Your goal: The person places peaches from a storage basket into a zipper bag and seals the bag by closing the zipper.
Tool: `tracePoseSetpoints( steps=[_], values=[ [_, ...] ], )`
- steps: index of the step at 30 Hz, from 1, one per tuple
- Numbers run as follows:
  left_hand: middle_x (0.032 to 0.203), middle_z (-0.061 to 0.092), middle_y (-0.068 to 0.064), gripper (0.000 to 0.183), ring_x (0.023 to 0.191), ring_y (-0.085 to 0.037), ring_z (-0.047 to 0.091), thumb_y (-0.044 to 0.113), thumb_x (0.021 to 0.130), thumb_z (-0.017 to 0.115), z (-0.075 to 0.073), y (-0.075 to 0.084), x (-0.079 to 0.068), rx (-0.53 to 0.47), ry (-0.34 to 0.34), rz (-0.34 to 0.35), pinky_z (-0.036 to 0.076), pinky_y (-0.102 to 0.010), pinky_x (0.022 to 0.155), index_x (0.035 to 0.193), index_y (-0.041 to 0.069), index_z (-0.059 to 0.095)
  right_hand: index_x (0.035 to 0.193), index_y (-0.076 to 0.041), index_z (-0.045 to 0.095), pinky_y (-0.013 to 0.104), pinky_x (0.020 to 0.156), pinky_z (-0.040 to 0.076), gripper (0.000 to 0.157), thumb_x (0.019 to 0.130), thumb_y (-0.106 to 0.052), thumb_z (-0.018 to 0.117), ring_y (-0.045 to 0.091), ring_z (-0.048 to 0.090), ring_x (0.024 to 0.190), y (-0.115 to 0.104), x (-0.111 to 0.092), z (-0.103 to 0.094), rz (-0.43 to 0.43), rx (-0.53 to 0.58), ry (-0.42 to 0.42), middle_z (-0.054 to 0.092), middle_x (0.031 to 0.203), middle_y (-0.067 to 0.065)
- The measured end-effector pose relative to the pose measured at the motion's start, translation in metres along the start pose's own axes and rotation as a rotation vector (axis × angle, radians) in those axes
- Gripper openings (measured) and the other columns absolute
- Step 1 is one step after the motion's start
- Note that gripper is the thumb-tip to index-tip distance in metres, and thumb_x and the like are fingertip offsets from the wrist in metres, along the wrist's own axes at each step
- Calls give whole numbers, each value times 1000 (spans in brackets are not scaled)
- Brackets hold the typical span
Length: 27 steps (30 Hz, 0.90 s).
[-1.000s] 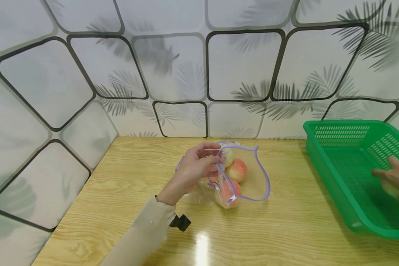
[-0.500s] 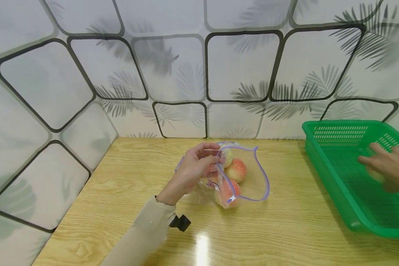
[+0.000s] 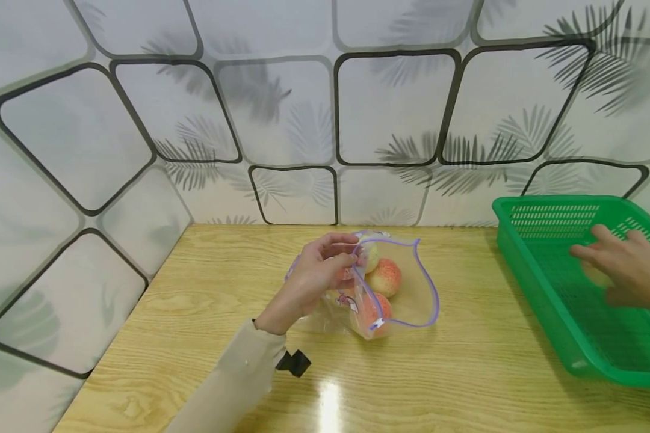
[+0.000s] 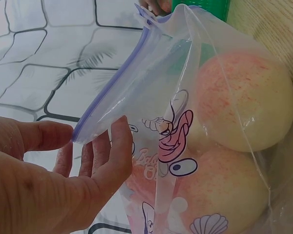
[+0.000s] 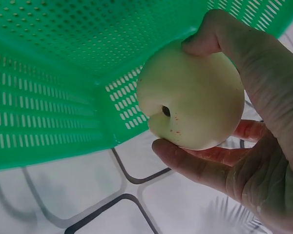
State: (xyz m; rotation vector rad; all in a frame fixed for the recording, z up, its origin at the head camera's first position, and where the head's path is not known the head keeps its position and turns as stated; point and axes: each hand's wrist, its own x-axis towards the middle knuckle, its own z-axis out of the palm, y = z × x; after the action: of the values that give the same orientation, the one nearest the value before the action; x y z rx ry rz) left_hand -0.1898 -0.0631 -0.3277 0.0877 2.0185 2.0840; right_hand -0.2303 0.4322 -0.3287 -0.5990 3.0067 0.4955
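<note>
My left hand pinches the purple-edged rim of a clear zip bag, whose mouth gapes toward the right. Several peaches, pale yellow with red speckled blush, lie inside it; two press against the printed plastic in the left wrist view, one peach above the other. My right hand is over the green basket. Thumb and fingers grip a pale peach with a dark stem hollow, clear in the right wrist view. From the head, that hand mostly covers this peach.
The wooden table runs back to a patterned wall covering. A second patterned panel borders the left side. The basket's raised slotted walls stand at the table's right.
My right hand has moved left and slightly up across the basket, carrying the peach. My left hand and the bag have stayed in place.
</note>
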Motion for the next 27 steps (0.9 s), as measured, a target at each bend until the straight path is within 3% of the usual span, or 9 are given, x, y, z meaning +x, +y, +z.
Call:
tracePoseSetpoints(
  steps=[6,12,18,24,27],
  values=[
    [132,61,-14,35,102,-21,68,6,101,58,0,1,-1,-3,-6,4,66,-36,81,135,11,60,124,2,63,45,47,47,84,48,-11,97,44,48,69,-8,-1,-18,8,35,69,44,110,37],
    [132,62,-13,34,101,-19,69,6,102,59,0,2,-1,-1,-10,3,65,-35,80,135,11,60,124,-2,62,46,48,46,80,52,-12,95,43,49,71,-16,0,-30,13,57,117,45,109,33],
    [133,61,-13,34,101,-20,70,7,102,59,0,2,-2,13,-14,-3,65,-34,79,135,12,60,122,-12,61,41,48,45,75,56,-14,94,39,50,75,-30,0,-37,-53,85,211,49,111,26],
    [132,61,-13,34,102,-20,70,7,102,59,0,2,-1,10,-10,-6,66,-34,79,135,12,60,117,-19,61,42,51,47,79,48,-17,99,34,51,72,-47,2,-43,-156,108,374,51,107,18],
    [132,61,-13,34,102,-20,70,7,101,60,0,2,-2,10,-10,-9,66,-35,80,135,12,60,115,-21,61,42,50,47,76,48,-17,98,33,51,74,-55,2,-46,-169,126,412,50,107,14]
  ],
)
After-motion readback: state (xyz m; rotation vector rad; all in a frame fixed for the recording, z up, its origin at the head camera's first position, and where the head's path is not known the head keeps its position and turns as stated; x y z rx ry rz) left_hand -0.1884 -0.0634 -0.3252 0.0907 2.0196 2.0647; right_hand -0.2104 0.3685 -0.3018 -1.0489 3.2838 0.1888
